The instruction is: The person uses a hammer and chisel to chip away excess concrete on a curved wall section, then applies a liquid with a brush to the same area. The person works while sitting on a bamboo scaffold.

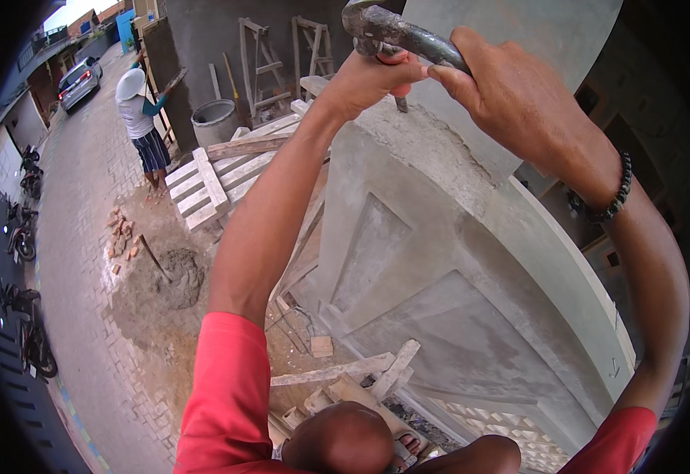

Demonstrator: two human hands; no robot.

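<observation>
My right hand (511, 99), a beaded bracelet at its wrist, is closed round the handle of a worn metal hammer (416, 38). The hammer's head lies just over my left hand (369, 83). That hand is closed round a dark metal chisel (401, 103), mostly hidden by my fingers. Below them the chisel's lower end shows, standing nearly upright on the rough, chipped top of a grey plastered wall (432, 146). Whether the hammer touches the chisel's upper end, I cannot tell.
Left of the wall stands a slatted wooden platform (217, 186), with a concrete cylinder (214, 118) behind it. A mortar heap (179, 280) and broken bricks (121, 229) lie lower down. A person in a white hat (141, 118) stands by the paved lane (76, 237); motorcycles (35, 336) line its far side.
</observation>
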